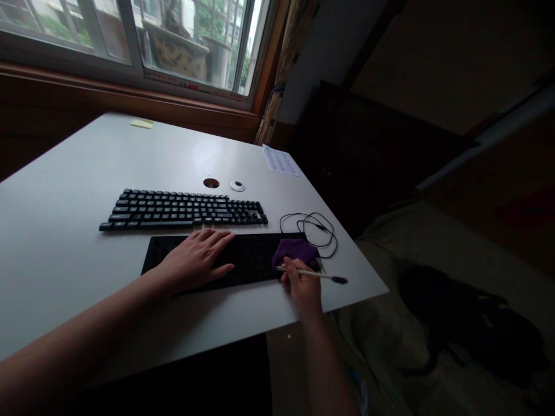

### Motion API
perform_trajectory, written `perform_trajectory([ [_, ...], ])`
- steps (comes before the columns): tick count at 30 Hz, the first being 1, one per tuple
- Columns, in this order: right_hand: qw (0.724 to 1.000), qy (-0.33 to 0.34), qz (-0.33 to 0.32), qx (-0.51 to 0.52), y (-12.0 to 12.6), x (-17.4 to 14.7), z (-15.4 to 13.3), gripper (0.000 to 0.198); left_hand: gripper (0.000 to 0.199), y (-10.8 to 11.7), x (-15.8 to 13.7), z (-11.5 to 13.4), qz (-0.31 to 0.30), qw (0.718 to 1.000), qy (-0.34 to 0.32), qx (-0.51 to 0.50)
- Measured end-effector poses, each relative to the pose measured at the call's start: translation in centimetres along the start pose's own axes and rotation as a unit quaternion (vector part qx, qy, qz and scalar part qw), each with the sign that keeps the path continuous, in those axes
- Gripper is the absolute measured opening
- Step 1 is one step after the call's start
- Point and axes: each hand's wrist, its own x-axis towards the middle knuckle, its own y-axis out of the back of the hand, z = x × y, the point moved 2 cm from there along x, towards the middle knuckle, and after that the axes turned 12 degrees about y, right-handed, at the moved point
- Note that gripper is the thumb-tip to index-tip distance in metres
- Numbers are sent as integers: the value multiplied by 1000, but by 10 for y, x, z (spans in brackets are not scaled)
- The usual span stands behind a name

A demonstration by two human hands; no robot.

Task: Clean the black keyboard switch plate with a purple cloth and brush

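Note:
A black keyboard base (254, 254) lies on the white table (78, 260) near its front edge. My left hand (197, 257) rests flat on its left part, fingers stretched out and thumb apart, holding nothing. My right hand (303, 286) is closed around a thin pale-handled brush (318, 274), its dark bristles pointing right. A crumpled purple cloth (297, 251) lies over the right end of the base, touching the fingers of my right hand; whether they also grip it, I cannot tell. Behind the base, black keycaps (173, 209) are laid out in keyboard order.
A thin black cable (333, 234) loops at the right. Farther back are a round hole (211, 183) in the tabletop and its white ring-shaped cover (237, 186). Printed paper (281, 160) lies at the right edge, yellow notes (141, 123) at the back. A window (186, 52) stands behind.

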Motion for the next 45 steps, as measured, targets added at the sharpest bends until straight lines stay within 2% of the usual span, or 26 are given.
perform_trajectory([
  [5,999,-34,8,9,3,0,-2,49,78,0,0,0,6,1000,3,2],
  [12,1000,10,2,-7,0,0,0,45,76,2,0,1,1,1000,-9,2],
  [18,1000,-17,-7,24,0,-1,-1,46,75,2,0,1,4,1000,-5,5],
  [24,1000,-2,2,7,0,-1,-3,46,70,2,0,1,5,1000,-10,1],
  [32,999,-22,-13,25,1,1,-6,48,73,0,0,-1,9,1000,-3,-7],
  [35,1000,-16,-8,11,1,0,-6,48,73,1,1,-1,7,1000,-4,-14],
  [42,996,43,5,-77,2,-1,-4,51,71,1,0,-1,9,1000,-8,-2],
  [45,994,43,18,-100,3,-2,-4,52,73,2,0,-1,9,1000,-4,-1],
])
